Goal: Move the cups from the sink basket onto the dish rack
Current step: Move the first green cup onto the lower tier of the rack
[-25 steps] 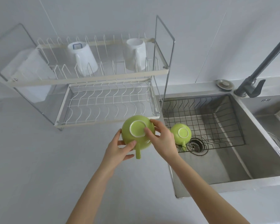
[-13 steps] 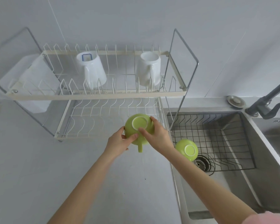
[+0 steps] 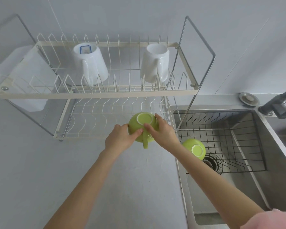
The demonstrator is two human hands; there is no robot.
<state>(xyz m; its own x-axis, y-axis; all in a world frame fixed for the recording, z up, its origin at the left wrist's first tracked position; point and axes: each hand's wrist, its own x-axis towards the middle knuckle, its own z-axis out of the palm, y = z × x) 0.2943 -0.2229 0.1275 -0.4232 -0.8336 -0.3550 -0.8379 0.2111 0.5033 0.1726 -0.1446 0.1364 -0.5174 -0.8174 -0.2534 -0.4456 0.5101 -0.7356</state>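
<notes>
Both hands are holding one green cup (image 3: 141, 127) upside down, base up and handle toward the person, presumably so it can drain. The left hand (image 3: 118, 140) is clamping its near-left side, the right hand (image 3: 162, 131) its right side and base: a two-handed grip, likely for steadiness. Just under and beyond the grip lies the lower tier of the dish rack (image 3: 92, 119). Right of the grip, a second green cup (image 3: 194, 148) is waiting inverted in the sink basket (image 3: 238, 138).
</notes>
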